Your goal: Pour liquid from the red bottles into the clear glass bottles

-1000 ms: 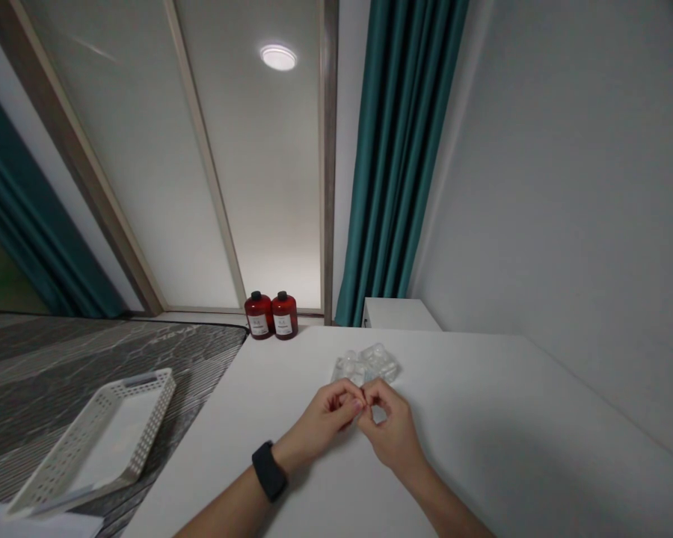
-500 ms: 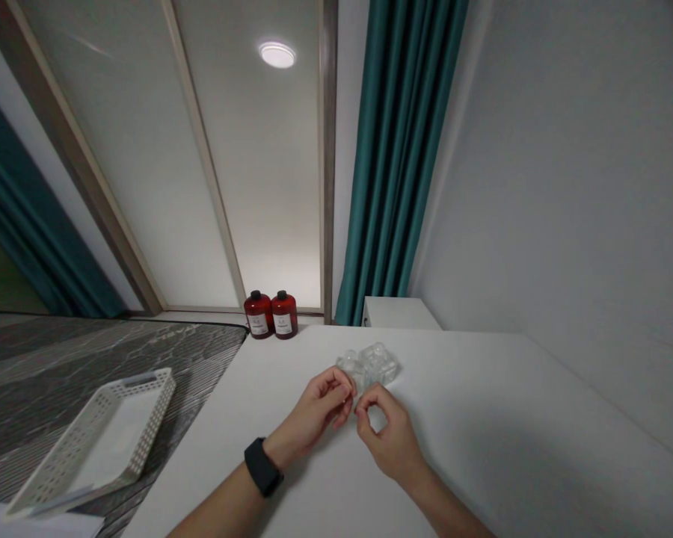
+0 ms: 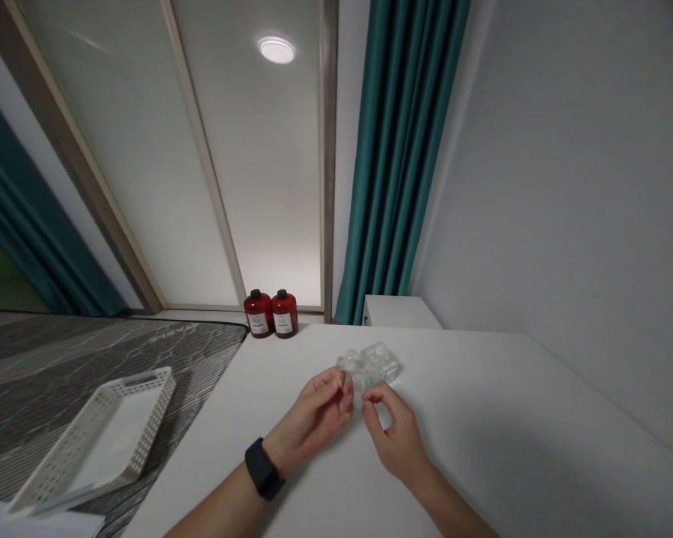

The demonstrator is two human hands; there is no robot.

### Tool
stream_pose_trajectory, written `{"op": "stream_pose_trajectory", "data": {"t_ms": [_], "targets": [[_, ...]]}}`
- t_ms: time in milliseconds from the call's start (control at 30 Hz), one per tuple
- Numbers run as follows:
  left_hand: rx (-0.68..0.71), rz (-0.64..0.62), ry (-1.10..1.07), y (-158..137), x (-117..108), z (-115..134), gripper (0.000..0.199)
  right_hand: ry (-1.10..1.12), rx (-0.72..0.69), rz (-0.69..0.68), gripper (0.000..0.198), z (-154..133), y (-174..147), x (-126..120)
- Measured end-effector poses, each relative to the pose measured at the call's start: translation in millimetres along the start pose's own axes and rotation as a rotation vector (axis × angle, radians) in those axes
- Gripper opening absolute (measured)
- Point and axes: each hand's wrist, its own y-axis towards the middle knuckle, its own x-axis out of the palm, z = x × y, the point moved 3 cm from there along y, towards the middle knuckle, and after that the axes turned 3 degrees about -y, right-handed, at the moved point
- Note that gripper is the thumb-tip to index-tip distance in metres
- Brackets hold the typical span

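My left hand (image 3: 319, 407), with a black watch (image 3: 264, 468) on its wrist, is over the white table, fingers curled and thumb pressed to the fingertips. Facing it, my right hand (image 3: 395, 433) pinches thumb and forefinger together. A small gap separates the two hands. Whatever either pinch holds is too small to make out. Just beyond the fingertips lies a cluster of clear, glass-like small pieces (image 3: 378, 362), partly hidden behind my hands; their kind cannot be told.
Two dark red bottles (image 3: 283, 314) with black caps stand at the table's far left corner. Left of the white table (image 3: 482, 463), a white perforated basket (image 3: 146, 433) sits on a grey patterned surface. A white cabinet (image 3: 401, 312) stands behind the table, near the teal curtain (image 3: 401, 164).
My hands have moved slightly apart, the right one shifting a little to the right. My left palm has turned more upward. The clear pieces lie where they were.
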Motion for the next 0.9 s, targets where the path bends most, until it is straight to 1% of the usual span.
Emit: {"op": "stream_pose_trajectory", "data": {"t_ms": [133,200,367,467,533,633,767,900], "targets": [[-0.001,-0.121,-0.116,-6.5,10.0,7.2,0.034,-0.025,-0.033,0.008,0.013,-0.3,0.0,-1.1],[-0.008,-0.155,-0.137,-8.8,14.0,8.7,0.035,-0.033,-0.044,0.002,0.013,-0.2,0.1,-1.0],[0.001,-0.176,-0.152,-9.8,16.6,8.5,0.032,-0.028,-0.047,-0.023,0.013,-0.7,-0.3,-0.2],[0.015,-0.176,-0.095,-7.7,13.3,8.6,0.032,-0.025,-0.04,-0.038,0.013,-0.7,-0.8,0.3],[0.03,-0.163,-0.014,-5.5,10.0,10.4,0.031,-0.031,-0.028,-0.05,0.013,0.4,-0.9,0.7],[0.068,-0.112,0.105,-2.0,3.8,18.3,0.03,-0.051,-0.006,-0.075,0.019,4.0,-1.0,2.3],[0.148,-0.013,0.172,1.2,-6.5,38.1,0.029,-0.081,0.038,-0.111,0.028,11.3,-1.8,6.8],[0.236,0.108,0.263,5.5,-25.3,54.7,0.028,-0.106,0.064,-0.093,0.03,18.9,-2.9,9.8]]}}
